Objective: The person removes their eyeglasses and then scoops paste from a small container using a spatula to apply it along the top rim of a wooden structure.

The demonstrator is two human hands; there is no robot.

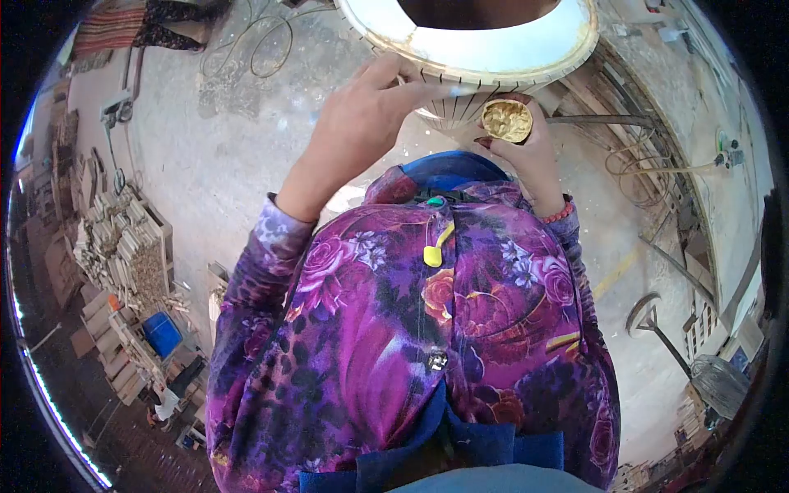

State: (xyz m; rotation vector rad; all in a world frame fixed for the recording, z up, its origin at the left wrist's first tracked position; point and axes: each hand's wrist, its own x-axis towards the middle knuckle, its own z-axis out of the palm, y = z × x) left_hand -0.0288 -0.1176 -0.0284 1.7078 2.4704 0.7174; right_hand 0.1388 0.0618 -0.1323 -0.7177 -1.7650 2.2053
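A large round piece [493, 53] with a white inner surface and a rim of narrow wooden strips stands at the top centre. My left hand [357, 115] is at its near left edge, fingers bent and pressed together against the rim; whatever lies between the fingertips is too small to make out. Below the rim, to the right, my right hand [530, 152] is wrapped round a small round cup [507, 121] with yellowish paste inside. The cup is close under the strips.
Stacked wood pieces [131, 246] and a blue bin [162, 334] lie at the left. Wooden boards, a coiled hose [637, 177] and a round-based stand [643, 315] are at the right. Another person's legs [177, 29] show at the upper left.
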